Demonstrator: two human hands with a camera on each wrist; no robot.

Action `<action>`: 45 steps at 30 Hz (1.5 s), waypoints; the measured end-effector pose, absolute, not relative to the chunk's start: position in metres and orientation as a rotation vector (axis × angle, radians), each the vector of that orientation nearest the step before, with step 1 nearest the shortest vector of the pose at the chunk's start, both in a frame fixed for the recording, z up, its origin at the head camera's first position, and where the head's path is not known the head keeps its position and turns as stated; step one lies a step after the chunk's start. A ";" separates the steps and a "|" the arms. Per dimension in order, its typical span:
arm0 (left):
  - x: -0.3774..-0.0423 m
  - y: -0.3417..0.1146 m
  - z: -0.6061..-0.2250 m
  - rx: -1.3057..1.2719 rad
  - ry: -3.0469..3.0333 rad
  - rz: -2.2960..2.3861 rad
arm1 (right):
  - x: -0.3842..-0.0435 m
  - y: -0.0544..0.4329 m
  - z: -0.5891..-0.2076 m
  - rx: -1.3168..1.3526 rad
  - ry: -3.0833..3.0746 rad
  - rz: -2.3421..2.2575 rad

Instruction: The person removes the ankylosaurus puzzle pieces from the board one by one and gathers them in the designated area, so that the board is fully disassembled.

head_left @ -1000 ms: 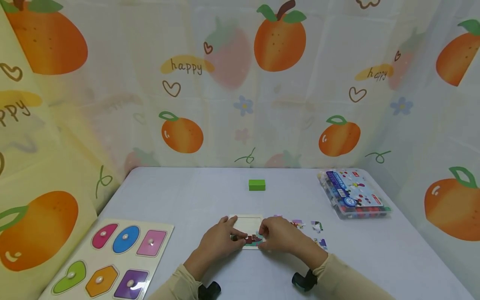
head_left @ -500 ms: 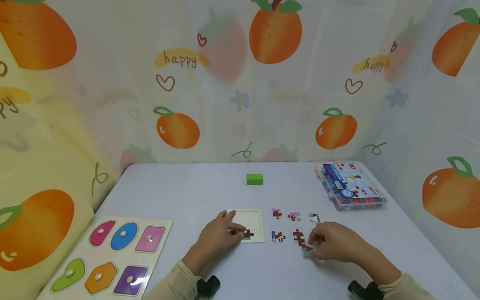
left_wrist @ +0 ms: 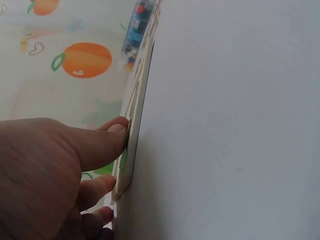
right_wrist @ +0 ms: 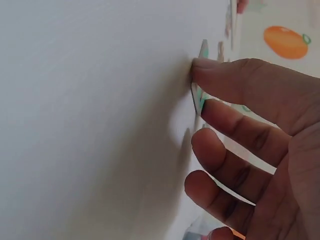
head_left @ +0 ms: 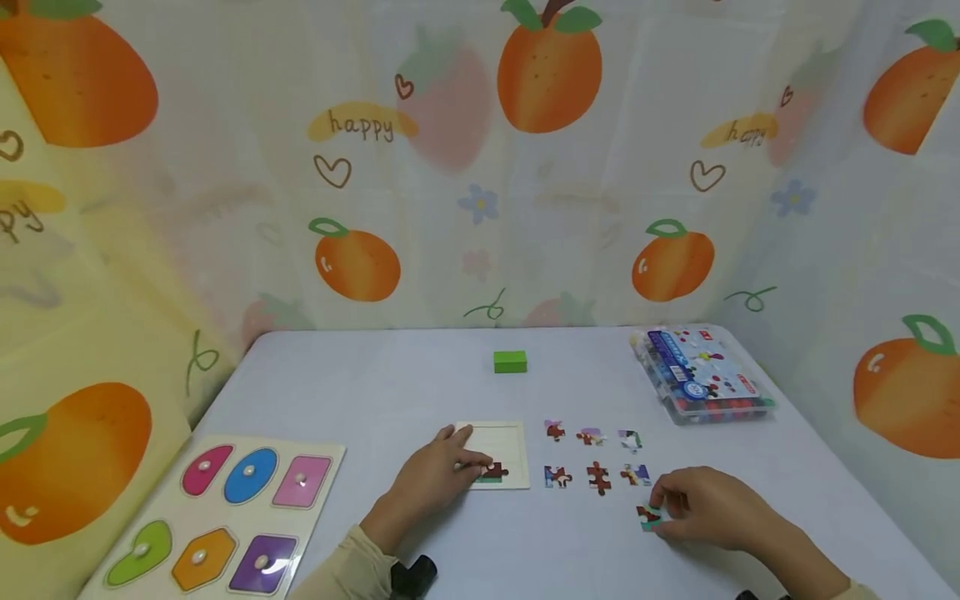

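My left hand [head_left: 431, 479] rests on the left side of a small white puzzle tray [head_left: 525, 454], its fingers spread along the edge. A brown and green jigsaw piece [head_left: 498, 473] lies at the tray's lower part, partly hidden by the fingers. To the right, my right hand [head_left: 708, 504] pinches another jigsaw piece [head_left: 647, 518] between thumb and forefinger, low over or on the table. In the right wrist view this piece [right_wrist: 196, 97] shows nearly edge-on, its other fingers apart from it. The left wrist view shows the thumb [left_wrist: 97, 147] touching the tray.
Several loose jigsaw pieces [head_left: 598, 478] lie in two rows between tray and right hand. A green block [head_left: 510, 362] sits behind. At the back right stands a clear plastic case [head_left: 701, 375]; a knobbed shape board [head_left: 311, 521] lies at the left.
My right hand has moved from the tray rightward past the loose pieces, carrying a jigsaw piece away from the tray. The left hand stays on the tray.
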State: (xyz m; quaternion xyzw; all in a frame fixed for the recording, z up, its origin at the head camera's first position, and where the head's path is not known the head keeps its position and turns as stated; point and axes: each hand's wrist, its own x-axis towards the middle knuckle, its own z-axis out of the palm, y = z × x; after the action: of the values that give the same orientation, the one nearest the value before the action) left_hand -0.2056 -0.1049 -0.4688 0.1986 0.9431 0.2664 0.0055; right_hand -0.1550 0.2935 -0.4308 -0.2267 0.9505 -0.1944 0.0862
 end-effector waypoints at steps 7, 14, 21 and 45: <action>-0.207 -0.109 -0.470 0.702 2.911 0.864 | -0.162 0.286 -0.423 -0.635 2.780 -0.547; -0.203 -0.113 -0.470 0.645 2.926 0.913 | -0.178 0.235 -0.410 -0.775 2.819 -0.565; -0.198 -0.117 -0.471 0.559 2.936 0.966 | -0.193 0.156 -0.416 -0.798 2.873 -0.496; -0.198 -0.119 -0.469 0.386 2.936 1.026 | -0.212 0.100 -0.437 -0.968 2.885 -0.513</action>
State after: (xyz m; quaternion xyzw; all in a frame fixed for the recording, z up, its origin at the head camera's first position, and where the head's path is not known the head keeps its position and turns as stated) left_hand -0.1977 -0.1186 -0.4690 0.1230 0.9368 0.3274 0.0036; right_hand -0.2117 0.0996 -0.4375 -0.3135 0.9346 -0.1661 0.0277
